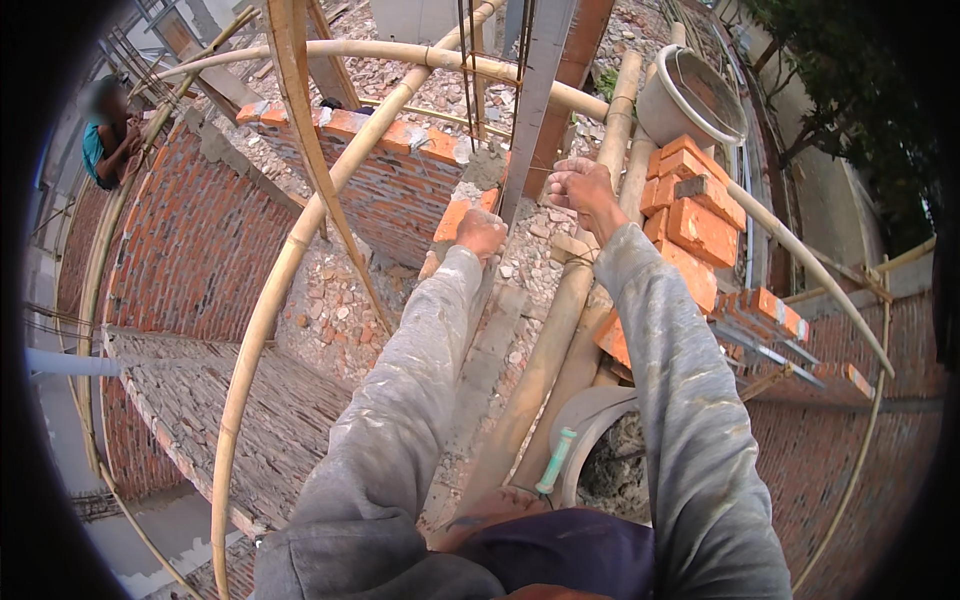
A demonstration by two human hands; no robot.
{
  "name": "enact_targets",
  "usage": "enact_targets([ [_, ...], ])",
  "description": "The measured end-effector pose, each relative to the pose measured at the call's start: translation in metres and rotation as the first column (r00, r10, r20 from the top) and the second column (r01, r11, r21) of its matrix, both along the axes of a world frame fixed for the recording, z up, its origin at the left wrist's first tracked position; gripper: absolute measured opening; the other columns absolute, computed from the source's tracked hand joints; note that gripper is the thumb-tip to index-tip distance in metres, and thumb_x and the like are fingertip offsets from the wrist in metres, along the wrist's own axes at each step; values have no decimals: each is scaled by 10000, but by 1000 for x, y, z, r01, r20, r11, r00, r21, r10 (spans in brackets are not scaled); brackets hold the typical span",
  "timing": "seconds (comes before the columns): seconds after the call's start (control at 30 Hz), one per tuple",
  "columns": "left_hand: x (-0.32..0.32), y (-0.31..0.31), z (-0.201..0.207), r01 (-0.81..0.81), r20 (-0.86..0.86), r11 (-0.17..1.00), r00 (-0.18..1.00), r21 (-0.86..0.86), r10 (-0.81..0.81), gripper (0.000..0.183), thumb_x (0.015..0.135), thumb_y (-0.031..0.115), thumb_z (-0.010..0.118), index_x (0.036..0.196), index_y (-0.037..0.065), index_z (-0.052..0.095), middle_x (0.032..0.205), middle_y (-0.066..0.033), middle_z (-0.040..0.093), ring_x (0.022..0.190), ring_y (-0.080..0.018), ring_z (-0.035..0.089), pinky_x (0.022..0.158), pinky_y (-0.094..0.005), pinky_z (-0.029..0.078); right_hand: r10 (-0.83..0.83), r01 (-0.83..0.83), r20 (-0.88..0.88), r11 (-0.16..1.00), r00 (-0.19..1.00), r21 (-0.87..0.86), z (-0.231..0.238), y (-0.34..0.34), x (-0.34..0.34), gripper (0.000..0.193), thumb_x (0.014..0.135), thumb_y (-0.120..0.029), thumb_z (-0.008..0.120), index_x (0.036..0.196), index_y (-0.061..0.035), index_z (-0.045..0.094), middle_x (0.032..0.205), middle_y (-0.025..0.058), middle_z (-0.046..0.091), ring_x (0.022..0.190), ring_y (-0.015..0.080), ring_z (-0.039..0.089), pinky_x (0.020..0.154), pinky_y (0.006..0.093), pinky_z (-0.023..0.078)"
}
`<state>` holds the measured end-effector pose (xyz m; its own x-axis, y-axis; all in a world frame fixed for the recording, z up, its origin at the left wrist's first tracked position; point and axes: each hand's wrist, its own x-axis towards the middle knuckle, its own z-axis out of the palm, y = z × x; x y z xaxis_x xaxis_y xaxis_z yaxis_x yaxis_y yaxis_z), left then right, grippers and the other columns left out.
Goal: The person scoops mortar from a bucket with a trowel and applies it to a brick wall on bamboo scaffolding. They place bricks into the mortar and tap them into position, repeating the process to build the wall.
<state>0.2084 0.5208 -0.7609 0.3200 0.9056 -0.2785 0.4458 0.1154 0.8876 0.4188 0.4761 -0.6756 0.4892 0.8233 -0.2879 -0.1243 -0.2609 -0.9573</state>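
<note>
Looking down: head view, from a bamboo scaffold over brick walls.
Left hand (481, 233): curled on an orange brick (452, 218) atop the wall, fingers closed over its near end.
Right hand (578, 186): a closed fist, contents unclear, beside the upright metal bar (530, 100).
Brick axis: runs away from the person, nearer the left hand.
Nearby: brick stack (695, 225), mortar bucket (600, 450).

brick walls (190, 250) | bamboo scaffold (290, 250) | rubble floor (335, 300) | daylight
</note>
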Motion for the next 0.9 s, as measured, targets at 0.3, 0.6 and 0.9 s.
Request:
enact_targets([
  [0.3,27,73,56,-171,372,984,912,-41,174,188,1018,145,725,1134,28,815,829,-14,720,611,-87,547,486,-283,411,-30,12,200,996,979,92,18,-13,23,249,1035,57,541,1238,68,685,940,71,711,747,92,662,601,266,583],
  [0.6,41,72,53,-87,513,984,845,-153,154,280,1025,73,701,1280,-18,774,895,-23,764,663,-64,615,548,-261,463,91,-255,915,967,392,12,-6,-39,49,232,953,-36,620,1060,2,823,962,228,796,859,383,773,859,448,622],
  [0.9,54,85,53,-195,320,980,926,-50,201,153,950,43,727,1033,-14,843,835,-63,776,635,-107,626,551,-272,467,173,-73,901,985,399,-157,-8,-44,27,241,860,-40,704,1048,-76,851,1090,223,791,1063,414,756,1004,473,592],
])
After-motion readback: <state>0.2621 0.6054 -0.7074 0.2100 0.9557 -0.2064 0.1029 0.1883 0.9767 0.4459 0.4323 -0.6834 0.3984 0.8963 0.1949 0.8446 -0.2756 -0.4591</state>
